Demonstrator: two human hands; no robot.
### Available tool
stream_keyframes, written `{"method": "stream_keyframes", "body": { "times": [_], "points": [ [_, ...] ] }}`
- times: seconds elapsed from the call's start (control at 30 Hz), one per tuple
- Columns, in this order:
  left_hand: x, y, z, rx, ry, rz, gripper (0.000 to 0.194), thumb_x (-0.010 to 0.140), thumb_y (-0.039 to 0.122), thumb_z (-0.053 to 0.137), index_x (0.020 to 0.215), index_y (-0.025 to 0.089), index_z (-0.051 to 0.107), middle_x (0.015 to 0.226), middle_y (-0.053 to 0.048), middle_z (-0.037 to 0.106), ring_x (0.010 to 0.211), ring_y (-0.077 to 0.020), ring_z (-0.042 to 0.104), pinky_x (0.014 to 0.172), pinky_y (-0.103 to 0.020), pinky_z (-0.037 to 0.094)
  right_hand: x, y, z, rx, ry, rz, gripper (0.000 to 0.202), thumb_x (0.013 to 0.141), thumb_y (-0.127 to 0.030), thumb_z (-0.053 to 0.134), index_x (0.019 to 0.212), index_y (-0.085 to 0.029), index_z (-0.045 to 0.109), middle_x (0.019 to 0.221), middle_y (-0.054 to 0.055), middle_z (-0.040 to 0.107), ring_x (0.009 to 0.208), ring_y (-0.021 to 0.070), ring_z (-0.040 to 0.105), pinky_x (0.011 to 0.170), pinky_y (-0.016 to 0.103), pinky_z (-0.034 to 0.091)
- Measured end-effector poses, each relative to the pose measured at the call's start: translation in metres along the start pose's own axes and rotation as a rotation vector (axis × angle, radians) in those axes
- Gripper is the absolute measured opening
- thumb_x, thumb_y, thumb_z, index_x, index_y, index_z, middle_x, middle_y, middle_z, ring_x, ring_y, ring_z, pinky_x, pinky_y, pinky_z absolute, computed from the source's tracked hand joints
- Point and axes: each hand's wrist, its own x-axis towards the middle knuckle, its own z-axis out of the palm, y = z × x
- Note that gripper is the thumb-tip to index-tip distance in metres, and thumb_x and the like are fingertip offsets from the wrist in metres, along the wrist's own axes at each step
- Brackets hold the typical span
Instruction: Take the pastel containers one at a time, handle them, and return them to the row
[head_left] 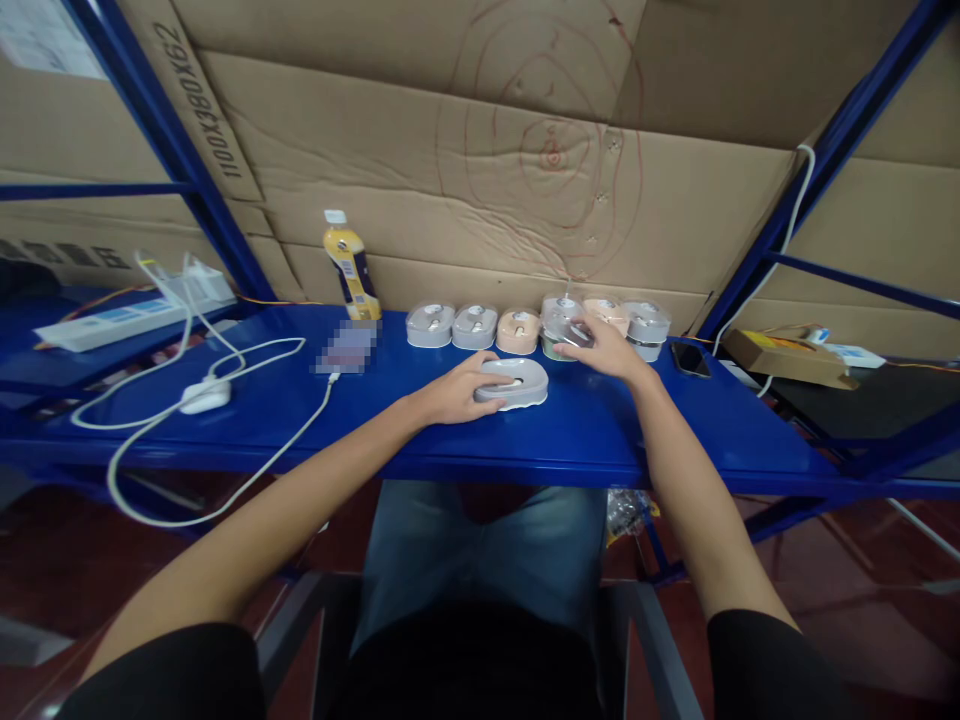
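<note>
A grey oval case lies on the blue table in front of me, and my left hand is wrapped round its left end. Behind it, a row of rounded cases with clear lids runs along the back, among them a grey case at the left and a peach case in the middle. My right hand reaches to a stacked clear-lidded case, its fingers closed on a small clear and dark piece too blurred to make out.
A yellow bottle stands at the back left, near a blurred-out flat item with a white cable. A phone lies right of the cases. An open cardboard box is farther right; a power strip is at left.
</note>
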Motion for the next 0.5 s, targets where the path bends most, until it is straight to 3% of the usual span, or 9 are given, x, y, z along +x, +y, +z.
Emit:
{"method": "stream_keyframes", "body": {
  "times": [0.13,0.3,0.4,0.5],
  "points": [
    [0.001,-0.003,-0.003,0.011,0.04,-0.043,0.048,0.102,0.054,0.062,0.132,0.022,0.081,0.154,-0.017,0.055,0.145,-0.0411,0.058,0.128,-0.065,0.044,0.0,0.001,-0.004,-0.008,-0.002,0.002,0.083,0.079,-0.071,0.084,0.14,-0.016,0.071,0.141,0.021,0.075,0.127,0.0426,0.072,0.112,0.062,0.057],
    [-0.006,-0.024,-0.017,-0.009,0.153,-0.135,0.049,0.098,0.057,0.063,0.131,0.024,0.078,0.142,-0.016,0.065,0.135,-0.0385,0.065,0.124,-0.065,0.048,-0.001,0.005,-0.006,0.032,-0.122,-0.018,0.076,0.076,-0.069,0.089,0.135,-0.022,0.075,0.136,0.016,0.077,0.122,0.0412,0.075,0.109,0.063,0.059],
    [-0.012,-0.029,-0.022,-0.036,0.189,-0.184,0.058,0.092,0.061,0.067,0.136,0.023,0.071,0.14,-0.016,0.069,0.135,-0.0391,0.066,0.122,-0.064,0.05,-0.001,0.007,-0.004,0.048,-0.153,-0.02,0.08,0.071,-0.065,0.093,0.135,-0.021,0.075,0.14,0.018,0.075,0.125,0.0426,0.074,0.111,0.065,0.059],
    [-0.013,-0.02,-0.019,-0.068,0.226,-0.207,0.077,0.085,0.063,0.076,0.148,0.021,0.06,0.151,-0.018,0.067,0.139,-0.041,0.065,0.122,-0.062,0.05,0.0,0.001,0.003,0.088,-0.11,-0.07,0.087,0.071,-0.063,0.095,0.142,-0.019,0.072,0.146,0.019,0.073,0.133,0.0425,0.07,0.117,0.064,0.055]
  ]
}}
